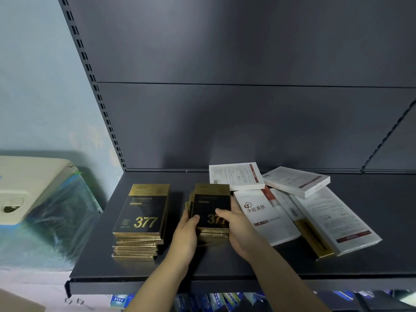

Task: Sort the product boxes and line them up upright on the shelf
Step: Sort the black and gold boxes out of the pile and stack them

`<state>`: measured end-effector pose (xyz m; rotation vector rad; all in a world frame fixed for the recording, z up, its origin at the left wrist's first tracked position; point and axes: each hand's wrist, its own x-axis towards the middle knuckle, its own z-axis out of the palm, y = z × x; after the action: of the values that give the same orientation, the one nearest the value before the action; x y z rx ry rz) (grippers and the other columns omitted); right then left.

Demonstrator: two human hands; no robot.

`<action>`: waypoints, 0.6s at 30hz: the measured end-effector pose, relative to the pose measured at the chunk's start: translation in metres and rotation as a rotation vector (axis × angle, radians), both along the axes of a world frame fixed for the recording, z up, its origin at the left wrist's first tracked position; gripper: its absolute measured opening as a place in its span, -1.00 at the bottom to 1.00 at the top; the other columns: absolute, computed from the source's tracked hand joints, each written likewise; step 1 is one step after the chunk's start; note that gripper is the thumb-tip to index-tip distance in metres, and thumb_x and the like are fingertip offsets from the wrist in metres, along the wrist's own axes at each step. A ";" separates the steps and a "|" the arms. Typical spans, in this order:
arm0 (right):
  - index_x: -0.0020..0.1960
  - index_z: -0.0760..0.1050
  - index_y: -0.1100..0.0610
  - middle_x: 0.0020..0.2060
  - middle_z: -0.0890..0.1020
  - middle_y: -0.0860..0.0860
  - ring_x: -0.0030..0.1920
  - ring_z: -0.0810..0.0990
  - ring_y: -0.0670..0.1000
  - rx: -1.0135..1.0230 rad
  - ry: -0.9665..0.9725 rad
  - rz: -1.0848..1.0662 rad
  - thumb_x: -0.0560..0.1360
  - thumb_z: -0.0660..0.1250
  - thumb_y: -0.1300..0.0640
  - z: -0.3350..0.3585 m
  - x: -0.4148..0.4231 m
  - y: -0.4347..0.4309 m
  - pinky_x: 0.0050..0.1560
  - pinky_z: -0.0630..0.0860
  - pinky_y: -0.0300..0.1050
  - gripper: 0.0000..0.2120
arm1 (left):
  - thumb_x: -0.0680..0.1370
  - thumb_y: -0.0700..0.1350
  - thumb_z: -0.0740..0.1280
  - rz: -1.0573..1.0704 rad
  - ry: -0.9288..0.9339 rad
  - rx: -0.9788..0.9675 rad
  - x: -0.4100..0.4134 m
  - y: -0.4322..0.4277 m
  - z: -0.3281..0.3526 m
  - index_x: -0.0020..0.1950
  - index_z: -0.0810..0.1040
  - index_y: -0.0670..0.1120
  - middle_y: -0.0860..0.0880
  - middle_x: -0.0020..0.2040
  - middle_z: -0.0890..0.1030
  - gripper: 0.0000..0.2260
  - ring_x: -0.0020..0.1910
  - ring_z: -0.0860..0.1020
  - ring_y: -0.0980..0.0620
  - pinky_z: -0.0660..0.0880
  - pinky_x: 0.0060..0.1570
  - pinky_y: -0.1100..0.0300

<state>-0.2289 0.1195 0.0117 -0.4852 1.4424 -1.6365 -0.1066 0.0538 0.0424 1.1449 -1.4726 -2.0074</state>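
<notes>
On the dark shelf point(281, 264) lie two flat stacks of black-and-gold "377" boxes. The left stack point(141, 219) has several boxes and nobody touches it. The middle stack point(210, 203) is smaller and slightly fanned. My left hand point(185, 235) grips its left side, thumb on the top box. My right hand point(236, 228) grips its right side, thumb lying across the top box's front. To the right lies a loose heap of white boxes point(299, 208), flat and overlapping at angles, with a gold-edged box point(315, 240) partly buried under them.
The shelf's dark back panel point(247, 122) rises behind. A slotted upright point(99, 97) stands at the left. A plastic-wrapped object with a cream lid point(33, 199) sits left of the shelf. Blue packages point(216, 302) show on the shelf below.
</notes>
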 end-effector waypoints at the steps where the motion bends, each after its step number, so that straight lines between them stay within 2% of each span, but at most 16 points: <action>1: 0.44 0.31 -0.06 0.25 0.59 0.04 0.26 0.55 0.08 0.007 -0.006 0.026 0.57 0.26 0.19 0.001 0.002 0.000 0.34 0.43 0.18 -0.53 | 0.65 -0.20 0.10 0.012 -0.005 -0.001 0.000 -0.001 0.003 0.34 0.34 0.07 0.01 0.03 0.59 -0.70 0.02 0.54 0.09 0.42 -0.06 0.25; 2: 0.44 0.30 -0.08 0.26 0.58 0.03 0.27 0.55 0.05 0.020 -0.011 0.055 0.59 0.25 0.14 0.004 0.003 0.000 0.35 0.42 0.15 -0.56 | 0.65 -0.22 0.08 0.009 -0.030 -0.015 0.000 -0.001 0.005 0.41 0.28 0.07 -0.03 0.13 0.57 -0.64 0.09 0.52 0.05 0.41 0.02 0.24; 4: 0.44 0.30 -0.11 0.28 0.57 0.01 0.28 0.54 0.03 0.062 -0.005 0.103 0.58 0.25 0.01 0.011 0.005 0.000 0.36 0.41 0.12 -0.56 | 0.61 -0.23 0.13 -0.020 -0.112 -0.119 -0.001 -0.003 0.005 0.57 0.05 0.04 -0.10 0.41 0.41 -0.44 0.35 0.39 -0.07 0.31 0.32 0.11; 6: 0.49 0.23 -0.13 0.35 0.52 -0.05 0.33 0.49 -0.01 0.115 0.078 0.049 0.49 0.31 -0.13 0.019 0.001 0.002 0.39 0.37 0.12 -0.39 | 0.52 -0.17 0.23 -0.074 -0.161 -0.321 -0.004 0.000 0.008 0.58 -0.06 0.08 -0.12 0.53 0.23 -0.29 0.49 0.23 -0.11 0.17 0.48 -0.04; 8: 0.51 0.19 -0.11 0.39 0.42 -0.18 0.37 0.39 -0.10 0.155 0.289 -0.075 0.47 0.33 -0.11 0.032 -0.014 0.011 0.44 0.29 0.09 -0.34 | 0.50 -0.16 0.28 -0.108 -0.184 -0.504 -0.009 0.009 0.020 0.58 -0.12 0.07 0.01 0.59 -0.06 -0.22 0.57 -0.06 0.00 -0.02 0.54 -0.06; 10: 0.45 0.26 -0.07 0.28 0.44 -0.20 0.29 0.42 -0.13 0.240 0.463 -0.227 0.54 0.32 0.07 0.045 -0.034 0.029 0.37 0.38 0.04 -0.48 | 0.55 -0.20 0.27 -0.099 -0.162 -0.680 -0.011 0.020 0.028 0.58 -0.19 0.05 0.22 0.49 -0.21 -0.22 0.49 -0.28 0.22 -0.18 0.52 0.10; 12: 0.26 0.39 -0.02 0.08 0.57 -0.13 0.01 0.57 -0.14 0.335 0.629 -0.301 0.57 0.28 0.16 0.051 -0.055 0.055 0.05 0.57 -0.08 -0.72 | 0.56 -0.22 0.26 -0.097 -0.095 -0.784 -0.014 0.027 0.030 0.58 -0.15 0.08 0.31 0.47 -0.17 -0.24 0.46 -0.30 0.31 -0.17 0.49 0.19; 13: 0.19 0.40 0.01 -0.02 0.58 -0.11 -0.10 0.56 -0.13 0.411 0.694 -0.327 0.59 0.26 0.15 0.049 -0.065 0.069 -0.11 0.54 -0.13 -0.81 | 0.56 -0.22 0.26 -0.117 -0.055 -0.804 -0.017 0.031 0.032 0.57 -0.09 0.11 0.35 0.46 -0.12 -0.27 0.46 -0.27 0.33 -0.14 0.47 0.23; 15: 0.19 0.42 0.06 -0.04 0.58 -0.02 -0.12 0.52 -0.06 0.575 0.736 -0.360 0.58 0.23 0.14 0.036 -0.083 0.097 -0.14 0.43 -0.11 -0.81 | 0.56 -0.24 0.26 -0.188 -0.014 -0.771 -0.022 0.039 0.032 0.52 0.05 0.18 0.42 0.42 -0.03 -0.35 0.50 -0.17 0.31 -0.08 0.47 0.25; 18: 0.23 0.42 0.03 -0.01 0.60 0.03 -0.09 0.57 -0.03 0.697 0.737 -0.358 0.58 0.22 0.04 0.020 -0.098 0.134 -0.16 0.50 -0.09 -0.76 | 0.55 -0.24 0.28 -0.262 0.024 -0.743 -0.031 0.048 0.027 0.51 0.18 0.12 0.27 0.52 0.15 -0.40 0.54 0.04 0.21 0.07 0.51 0.15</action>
<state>-0.3272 0.2539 0.0316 -0.4490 2.6334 -1.1040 -0.1374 0.1023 0.0690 0.6282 -2.1702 -1.3707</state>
